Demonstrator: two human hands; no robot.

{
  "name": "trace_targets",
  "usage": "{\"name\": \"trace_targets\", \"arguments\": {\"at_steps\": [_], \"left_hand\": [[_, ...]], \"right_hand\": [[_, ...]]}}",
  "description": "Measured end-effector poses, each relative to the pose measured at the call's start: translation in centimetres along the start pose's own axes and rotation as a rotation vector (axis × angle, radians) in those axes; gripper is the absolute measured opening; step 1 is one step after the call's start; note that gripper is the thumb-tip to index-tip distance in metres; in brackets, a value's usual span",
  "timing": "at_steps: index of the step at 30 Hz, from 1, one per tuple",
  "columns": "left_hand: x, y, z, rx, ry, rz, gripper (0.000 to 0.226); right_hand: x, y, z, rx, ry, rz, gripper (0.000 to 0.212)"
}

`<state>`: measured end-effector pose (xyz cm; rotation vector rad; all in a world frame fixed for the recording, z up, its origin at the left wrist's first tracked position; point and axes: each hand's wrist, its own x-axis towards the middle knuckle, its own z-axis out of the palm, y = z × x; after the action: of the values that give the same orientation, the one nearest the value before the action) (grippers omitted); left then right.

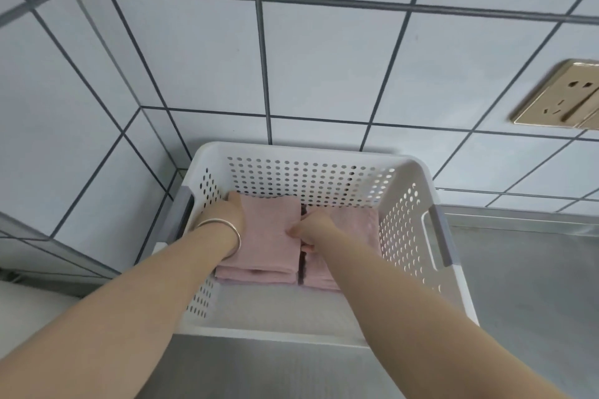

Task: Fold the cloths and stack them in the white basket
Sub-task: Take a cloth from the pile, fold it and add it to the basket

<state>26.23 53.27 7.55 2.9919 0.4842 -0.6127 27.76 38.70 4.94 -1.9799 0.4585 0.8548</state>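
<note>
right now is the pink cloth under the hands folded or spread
Folded: the pink cloth is a compact rectangle atop a stack in the white basket.

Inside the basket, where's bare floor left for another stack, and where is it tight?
Free: the white basket's near strip of floor, between the pink stacks and its front rim. Crowded: the far half, where two stacks sit side by side, with the left hand and right hand on the left stack's top cloth.

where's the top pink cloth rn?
Head view: the top pink cloth lies on the left stack inside the white basket, between the left hand and right hand, beside the right stack.
</note>
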Motion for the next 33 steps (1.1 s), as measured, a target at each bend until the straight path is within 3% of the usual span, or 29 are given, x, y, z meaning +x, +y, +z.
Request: {"name": "trace_targets", "arguments": {"at_steps": [3, 6, 8, 10, 15, 24, 30, 33], "left_hand": [[0.3, 0.4, 0.7, 0.211, -0.052, 0.103, 0.038], [-1.0, 1.7, 0.3, 0.382, 0.014, 0.224, 0.041], [-1.2, 2.2, 0.8, 0.408, 0.066, 0.329, 0.044], [-1.4, 2.4, 1.4, 0.386, -0.011, 0.438, 0.048], [-1.6, 1.9, 2.2, 0.408, -0.142, 0.501, 0.074], [-1.5, 1.7, 2.1, 0.757, -0.072, 0.55, 0.048], [-1.6, 2.2, 1.8, 0.794, -0.046, 0.587, 0.031], [-1.9, 1.9, 2.2, 0.785, -0.067, 0.594, 0.038]], "right_hand": [[0.3, 0.0, 0.0, -0.159, 0.044, -0.008, 0.029], [0.3, -0.5, 0.3, -0.287, 0.063, -0.038, 0.024], [0.1, -0.9, 0.8, -0.386, 0.046, -0.034, 0.015], [0.1, -0.6, 1.0, -0.476, 0.052, -0.073, 0.024], [0.0, -0.6, 0.6, -0.322, -0.027, -0.007, 0.012], [-0.8, -0.7, 0.0, -0.258, -0.156, 0.123, 0.022], [-0.6, -0.8, -0.1, -0.306, -0.151, 0.115, 0.008], [-1.0, -0.8, -0.2, -0.289, -0.18, 0.135, 0.023]]}}
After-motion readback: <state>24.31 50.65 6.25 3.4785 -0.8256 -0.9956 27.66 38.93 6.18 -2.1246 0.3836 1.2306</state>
